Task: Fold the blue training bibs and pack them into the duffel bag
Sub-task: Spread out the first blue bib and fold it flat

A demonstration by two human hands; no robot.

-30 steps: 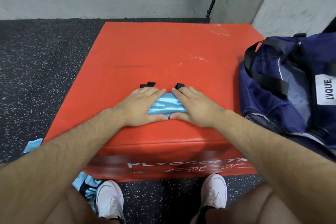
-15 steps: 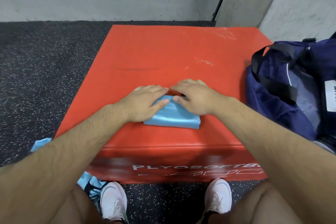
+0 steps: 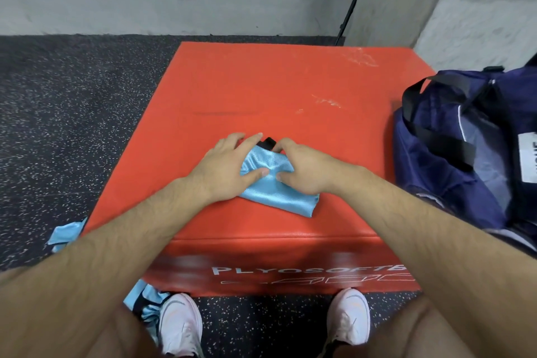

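Observation:
A folded light blue bib [image 3: 283, 197] with a bit of black trim [image 3: 269, 142] at its far edge lies on the red plyo box [image 3: 290, 87], near the front edge. My left hand [image 3: 228, 167] rests flat on the bib's left part, fingers straight and thumb pressing the cloth. My right hand [image 3: 303, 168] has its fingers curled over the far right edge and its thumb on top, pinching the bib. The navy duffel bag [image 3: 453, 171] stands open at the box's right side, black straps hanging loose.
More light blue bibs lie on the speckled rubber floor, one at the box's left [image 3: 65, 234] and another by my left shoe [image 3: 145, 301]. Grey walls close off the far side and the right. The box's far half is bare red vinyl.
Both hands have slid nearer together onto the bib. The bib has skewed, its near right corner now pointing right, and the black trim shows again between my fingertips.

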